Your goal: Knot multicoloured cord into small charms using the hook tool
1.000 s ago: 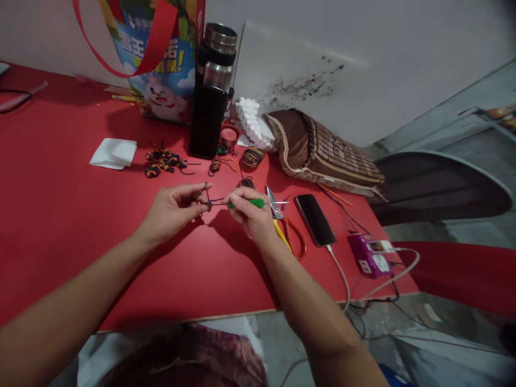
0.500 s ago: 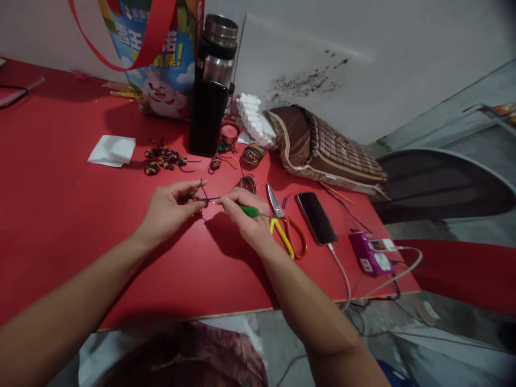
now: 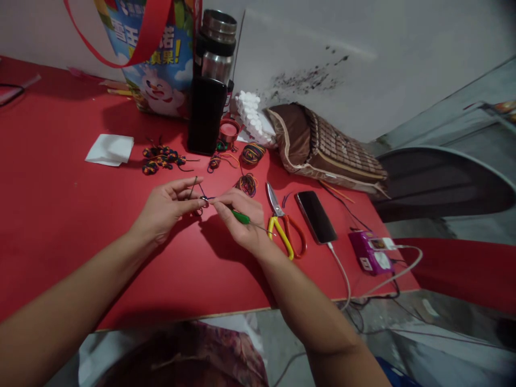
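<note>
Above the red table [image 3: 60,215], my left hand [image 3: 165,207] pinches a small knot of dark cord [image 3: 203,200] between thumb and fingertips. My right hand [image 3: 242,223] meets it from the right, fingertips pinched on the same cord. A thin tool with a green handle [image 3: 242,217] lies across my right palm, its metal needle pointing right toward the scissors. Loose cord ends stick up from the knot.
Yellow and red scissors [image 3: 282,228], a black phone [image 3: 316,217] on a cable and a purple box [image 3: 368,255] lie to the right. Behind are knotted cord pieces [image 3: 161,159], cord coils [image 3: 252,153], a white tissue [image 3: 109,149], a black flask [image 3: 209,102], a printed bag [image 3: 157,59] and a brown cushion [image 3: 326,148].
My right hand has shifted left toward the knot and turned; the green tool now slants down to the right instead of lying level. My left hand stays put.
</note>
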Tool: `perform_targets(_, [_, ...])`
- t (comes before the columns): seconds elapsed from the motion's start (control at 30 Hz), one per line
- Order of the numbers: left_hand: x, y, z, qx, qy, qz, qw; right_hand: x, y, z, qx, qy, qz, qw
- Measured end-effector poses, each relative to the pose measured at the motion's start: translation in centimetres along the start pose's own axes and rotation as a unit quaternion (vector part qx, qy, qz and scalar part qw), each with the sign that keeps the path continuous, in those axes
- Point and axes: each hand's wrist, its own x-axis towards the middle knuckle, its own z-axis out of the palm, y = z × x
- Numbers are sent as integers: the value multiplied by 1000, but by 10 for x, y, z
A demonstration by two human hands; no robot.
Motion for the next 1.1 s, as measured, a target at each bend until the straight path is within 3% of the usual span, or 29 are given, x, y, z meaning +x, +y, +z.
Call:
perform_targets(0.13, [2,1,-1,-51,27,-24,998,-3,5,4,-30,-22,-43,998])
perform_targets(0.3, [2,0,2,-100,43,-45,993,-9,9,11,-163,-67,-64,982])
perform_targets(0.57, [-4,-10,14,-78,78,57,992,-13,1,26,-284,-71,-24,956])
perform_targets(1.1, [0,-2,11,4,77,81,994,-9,-7,11,-64,-13,23,998])
